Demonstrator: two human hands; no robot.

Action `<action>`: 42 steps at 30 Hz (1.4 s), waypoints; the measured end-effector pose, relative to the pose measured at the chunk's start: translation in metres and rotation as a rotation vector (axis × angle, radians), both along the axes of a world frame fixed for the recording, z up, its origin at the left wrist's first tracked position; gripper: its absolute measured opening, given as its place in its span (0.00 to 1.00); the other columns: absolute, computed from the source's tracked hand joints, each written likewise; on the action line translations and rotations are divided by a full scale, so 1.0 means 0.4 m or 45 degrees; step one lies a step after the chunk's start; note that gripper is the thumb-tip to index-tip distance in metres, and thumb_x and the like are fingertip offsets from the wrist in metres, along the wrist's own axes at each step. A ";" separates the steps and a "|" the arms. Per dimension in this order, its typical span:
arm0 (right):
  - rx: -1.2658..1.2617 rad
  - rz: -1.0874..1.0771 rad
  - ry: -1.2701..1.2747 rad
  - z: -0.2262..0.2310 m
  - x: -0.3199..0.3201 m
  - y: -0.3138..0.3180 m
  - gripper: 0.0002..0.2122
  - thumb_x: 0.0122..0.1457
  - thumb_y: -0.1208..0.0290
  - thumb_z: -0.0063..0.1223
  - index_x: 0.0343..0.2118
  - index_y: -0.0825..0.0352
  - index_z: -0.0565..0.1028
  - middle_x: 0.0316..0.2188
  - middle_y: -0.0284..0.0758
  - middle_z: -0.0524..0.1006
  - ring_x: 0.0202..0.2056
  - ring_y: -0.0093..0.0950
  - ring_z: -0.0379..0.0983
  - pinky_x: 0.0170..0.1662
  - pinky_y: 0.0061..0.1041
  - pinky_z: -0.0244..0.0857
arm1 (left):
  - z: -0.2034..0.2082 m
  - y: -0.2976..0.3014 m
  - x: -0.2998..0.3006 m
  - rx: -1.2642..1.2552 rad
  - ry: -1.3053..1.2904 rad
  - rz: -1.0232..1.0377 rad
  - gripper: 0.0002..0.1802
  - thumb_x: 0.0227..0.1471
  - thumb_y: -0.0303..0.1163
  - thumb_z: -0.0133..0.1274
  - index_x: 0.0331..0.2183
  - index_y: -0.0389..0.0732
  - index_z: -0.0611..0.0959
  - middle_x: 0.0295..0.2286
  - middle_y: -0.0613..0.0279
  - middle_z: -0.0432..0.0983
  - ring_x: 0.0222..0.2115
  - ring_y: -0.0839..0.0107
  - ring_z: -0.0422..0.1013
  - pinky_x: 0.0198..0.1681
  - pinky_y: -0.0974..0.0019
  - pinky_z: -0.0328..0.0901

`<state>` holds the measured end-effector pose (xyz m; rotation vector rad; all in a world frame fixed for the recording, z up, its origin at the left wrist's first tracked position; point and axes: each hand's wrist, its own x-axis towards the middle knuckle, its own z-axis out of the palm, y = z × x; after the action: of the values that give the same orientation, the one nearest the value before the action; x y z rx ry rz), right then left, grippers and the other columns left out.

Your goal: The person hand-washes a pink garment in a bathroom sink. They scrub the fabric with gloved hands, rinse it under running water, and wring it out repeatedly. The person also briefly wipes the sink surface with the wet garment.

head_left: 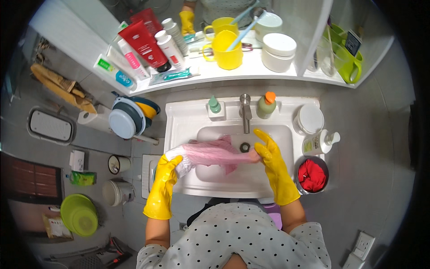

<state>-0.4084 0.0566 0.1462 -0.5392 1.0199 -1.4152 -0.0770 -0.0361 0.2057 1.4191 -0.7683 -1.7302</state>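
Observation:
A pink garment (210,153) with a white gathered band is stretched sideways over the white sink (228,189). My left hand (164,186), in a yellow rubber glove, is closed on the white band at the garment's left end. The twisted right end of the cloth sits at the thumb and fingers of my right hand (276,170), also gloved in yellow, with its upper finger pointing toward the faucet (245,114). Beneath the cloth, the dark drain (244,147) shows in the basin. How firmly the right fingers grip is partly hidden.
Around the sink stand a green pump bottle (215,106), an orange-topped bottle (267,106), a white tub (309,119), a white pump bottle (319,142) and a bowl with red cloth (312,175). A shelf (251,77) of toiletries overhangs the back. Folded basins (125,121) hang left.

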 end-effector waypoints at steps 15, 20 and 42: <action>-0.326 0.480 2.004 0.060 0.094 -0.022 0.12 0.44 0.77 0.63 0.35 0.59 0.81 0.28 0.40 0.77 0.32 0.42 0.72 0.38 0.34 0.67 | -0.108 0.093 0.136 -0.693 -1.286 -0.788 0.22 0.50 0.24 0.58 0.48 0.52 0.83 0.47 0.51 0.76 0.47 0.53 0.71 0.51 0.59 0.66; -0.887 0.371 2.068 0.100 0.072 -0.058 0.08 0.43 0.75 0.63 0.30 0.60 0.81 0.32 0.39 0.78 0.37 0.44 0.74 0.43 0.38 0.68 | -0.124 0.114 0.203 -1.195 -1.484 -0.884 0.12 0.50 0.34 0.58 0.39 0.47 0.87 0.51 0.51 0.74 0.55 0.51 0.67 0.58 0.55 0.60; 0.095 1.273 1.068 0.233 0.272 -0.181 0.11 0.64 0.64 0.53 0.38 0.67 0.78 0.28 0.29 0.77 0.31 0.21 0.70 0.35 0.25 0.65 | -0.074 0.032 0.104 -0.625 -0.363 -0.907 0.38 0.48 0.38 0.61 0.61 0.50 0.69 0.46 0.56 0.78 0.46 0.58 0.74 0.48 0.61 0.67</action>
<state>-0.2996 -0.0159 0.2396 -1.4089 1.1607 -0.2218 -0.0356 -0.0234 0.1761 1.1171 -1.8859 -1.6531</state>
